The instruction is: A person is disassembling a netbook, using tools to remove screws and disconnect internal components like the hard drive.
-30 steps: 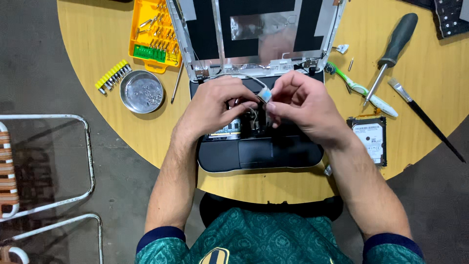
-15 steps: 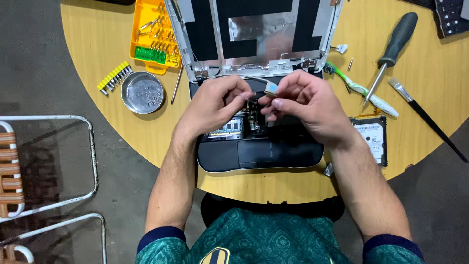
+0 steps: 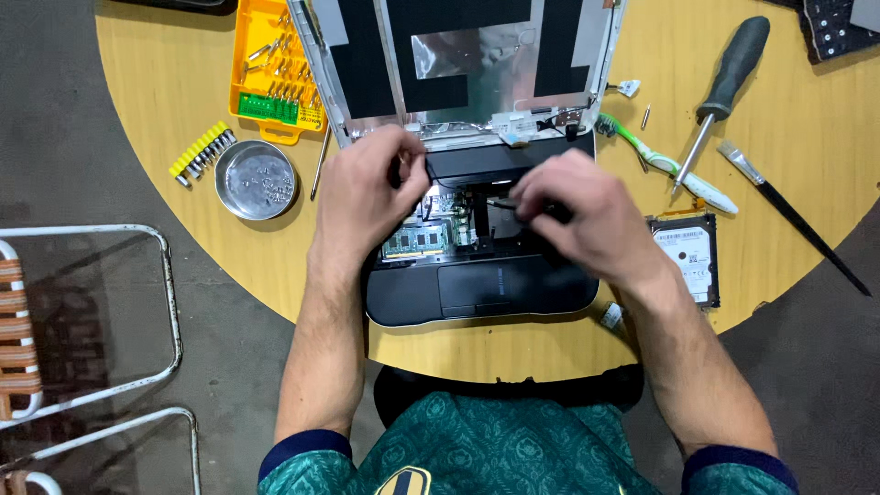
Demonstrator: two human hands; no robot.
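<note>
Hands are spread apart over an opened laptop point(image 3: 477, 284): the left hand point(image 3: 367, 192) is curled at the upper edge of the exposed green circuit board point(image 3: 417, 240), its grip hidden, while the right hand point(image 3: 577, 215) is pinched on a thin dark part point(image 3: 500, 203) above the boards. The laptop's glossy black palm rest is laid near the front edge of the round wooden worktop point(image 3: 183, 92). A round metal dish point(image 3: 256, 180), a yellow bit tray point(image 3: 275, 69), a black-handled screwdriver point(image 3: 724, 82) and a flat hard drive point(image 3: 689, 252) are set about.

Even overhead light, soft shadows, glare on the foil panel point(image 3: 463, 50), slight motion blur on hands.
</note>
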